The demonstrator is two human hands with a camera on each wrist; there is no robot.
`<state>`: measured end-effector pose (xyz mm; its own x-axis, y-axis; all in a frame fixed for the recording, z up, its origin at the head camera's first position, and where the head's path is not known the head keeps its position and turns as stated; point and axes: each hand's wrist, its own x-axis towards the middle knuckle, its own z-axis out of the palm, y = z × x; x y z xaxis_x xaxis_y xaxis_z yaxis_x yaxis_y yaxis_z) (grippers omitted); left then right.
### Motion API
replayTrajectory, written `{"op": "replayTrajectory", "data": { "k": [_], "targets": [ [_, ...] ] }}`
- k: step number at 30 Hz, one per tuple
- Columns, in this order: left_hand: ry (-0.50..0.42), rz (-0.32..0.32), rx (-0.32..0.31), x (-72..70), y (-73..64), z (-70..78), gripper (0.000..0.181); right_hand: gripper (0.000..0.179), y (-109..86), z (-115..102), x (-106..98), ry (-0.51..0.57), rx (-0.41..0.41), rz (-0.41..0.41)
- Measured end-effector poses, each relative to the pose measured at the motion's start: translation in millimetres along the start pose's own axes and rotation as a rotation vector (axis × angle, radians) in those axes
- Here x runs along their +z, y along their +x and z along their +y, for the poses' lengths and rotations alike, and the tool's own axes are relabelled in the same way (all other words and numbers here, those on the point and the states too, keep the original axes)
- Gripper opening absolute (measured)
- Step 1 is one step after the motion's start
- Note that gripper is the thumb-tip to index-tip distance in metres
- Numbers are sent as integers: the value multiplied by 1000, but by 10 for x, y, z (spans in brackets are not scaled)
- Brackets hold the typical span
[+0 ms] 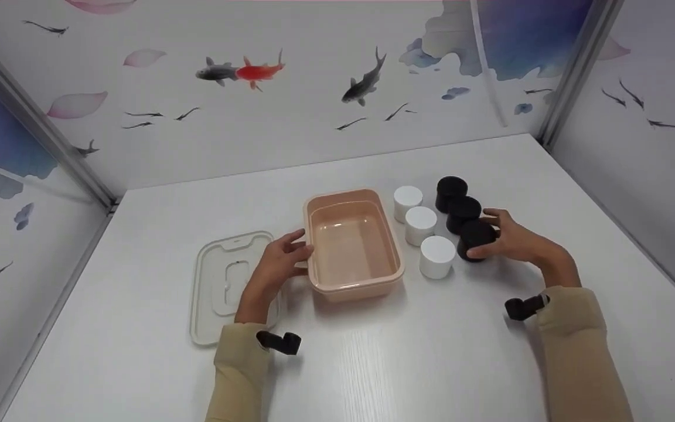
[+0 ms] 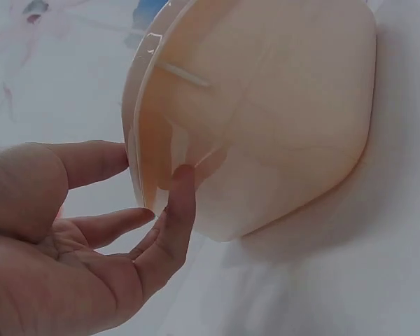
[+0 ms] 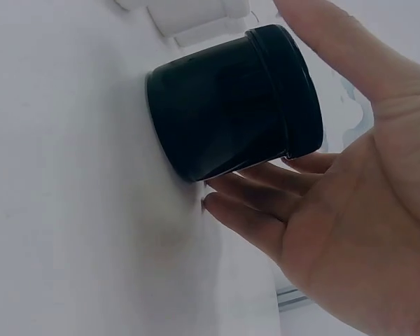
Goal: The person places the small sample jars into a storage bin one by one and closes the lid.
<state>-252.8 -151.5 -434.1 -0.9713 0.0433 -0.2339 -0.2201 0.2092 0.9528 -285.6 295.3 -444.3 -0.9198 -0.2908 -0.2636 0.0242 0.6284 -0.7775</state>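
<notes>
Partly hidden, right fingers (image 3: 248, 220) curl round a black jar (image 3: 227, 105); left fingers (image 2: 176, 217), relaxed, touch the tub (image 2: 301, 105).

A: Specify the surroundings.
B: A white table (image 1: 419, 363) meets a rear panel (image 1: 314, 135); a left panel (image 1: 27, 269) and right panel (image 1: 636, 187) flank it; grey metal posts (image 1: 578, 70) stand at both rear corners.
A: Specify the rear panel's print.
B: One red fish (image 1: 259, 72) touching a grey fish (image 1: 217, 72); one dark fish (image 1: 364, 85) to their right; pink petals (image 1: 78, 105) toward the left; blue-violet patch (image 1: 531, 35), upper right
</notes>
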Motion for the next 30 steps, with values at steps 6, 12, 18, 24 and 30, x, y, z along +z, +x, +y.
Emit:
{"op": "replayTrajectory", "data": {
  "k": [6, 12, 18, 24, 30],
  "targets": [
    [-48, 1, -16, 6, -20, -6, 56, 105, -62, 28, -5, -13, 20, 6],
    [-59, 3, -21, 8, -20, -17, 56, 98, -85, 25, -13, -54, 40, 16],
    [-73, -6, -18, -17, 2, -14, 56, 87, -83, -17, -39, -96, 10, 19],
    [-54, 10, -26, -34, 13, -2, 55, 83, -109, -129, -59, -68, -2, 28],
    [-31, 27, -51, -56, 43, 2, 53, 86, -141, -267, -79, -56, -19, 56]
  ]
}}
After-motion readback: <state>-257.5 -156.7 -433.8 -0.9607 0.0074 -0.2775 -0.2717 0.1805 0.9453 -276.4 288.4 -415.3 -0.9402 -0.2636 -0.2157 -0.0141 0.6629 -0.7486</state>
